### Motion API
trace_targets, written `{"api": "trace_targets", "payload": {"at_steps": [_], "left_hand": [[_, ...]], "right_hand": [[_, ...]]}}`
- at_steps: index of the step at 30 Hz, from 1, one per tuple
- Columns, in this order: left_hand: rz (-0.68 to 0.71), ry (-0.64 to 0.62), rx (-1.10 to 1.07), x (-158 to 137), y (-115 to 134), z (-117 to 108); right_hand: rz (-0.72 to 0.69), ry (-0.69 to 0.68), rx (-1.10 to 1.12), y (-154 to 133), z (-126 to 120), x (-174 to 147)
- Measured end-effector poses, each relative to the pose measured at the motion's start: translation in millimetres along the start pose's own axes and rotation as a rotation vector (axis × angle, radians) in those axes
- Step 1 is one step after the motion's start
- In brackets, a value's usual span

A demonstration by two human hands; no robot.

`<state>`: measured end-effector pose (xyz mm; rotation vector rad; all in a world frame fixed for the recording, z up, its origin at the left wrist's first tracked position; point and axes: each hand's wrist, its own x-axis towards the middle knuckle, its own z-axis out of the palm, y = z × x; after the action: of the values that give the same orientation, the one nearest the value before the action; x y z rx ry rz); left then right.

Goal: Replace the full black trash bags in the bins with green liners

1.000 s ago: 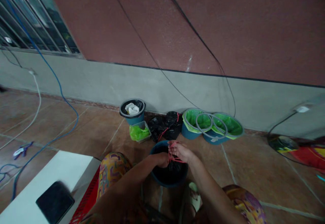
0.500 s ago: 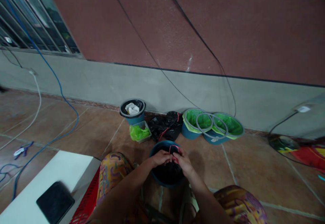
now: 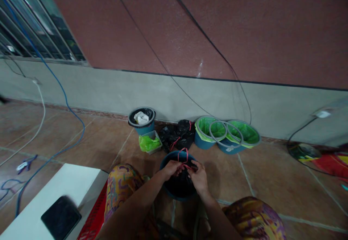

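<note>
Low down, between the person's knees, both bare hands meet over the mouth of a blue bucket that stands on the tiled floor. Inside the bucket is a black bag, and a thin red tie rises from it, one loop standing up above the fingers against the far rim. The left hand is closed, its fingertips pinching the tie near the base of the loop; the right hand is bent inward, thumb and fingers drawn together on the tie from the other side, with little gap between them. Whether either hand also touches the black plastic cannot be told. Just beyond the bucket, by the wall, lie black sacks with red ties of their own. To their left a small tub holds a bright green bag, and behind the tub stands a bin with a black liner and something white and crumpled in it. To the right of the sacks are two blue pails side by side, lined in green, with a grey hoop lying across both. Over by the left knee, a dark flat device rests on a white box beside a red crate. Farther left, a blue cable hangs down and trails over the tiles near a pair of clippers.
</note>
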<state>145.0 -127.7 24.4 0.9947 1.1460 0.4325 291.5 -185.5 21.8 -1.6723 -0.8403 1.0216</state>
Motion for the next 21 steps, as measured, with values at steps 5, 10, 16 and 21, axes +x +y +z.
{"api": "trace_targets", "payload": {"at_steps": [5,10,16,21], "left_hand": [[-0.028,0.009,-0.094,0,-3,1],[-0.015,0.008,-0.129,3,-5,1],[-0.006,0.007,-0.096,4,-4,-4],[0.150,-0.046,0.246,5,4,-15]], "right_hand": [[0.029,-0.070,-0.042,-4,-5,-3],[0.019,-0.143,-0.053,-7,-4,-8],[0.027,-0.301,-0.132,-6,-5,-18],[-0.064,-0.285,-0.468,1,-10,-7]]}}
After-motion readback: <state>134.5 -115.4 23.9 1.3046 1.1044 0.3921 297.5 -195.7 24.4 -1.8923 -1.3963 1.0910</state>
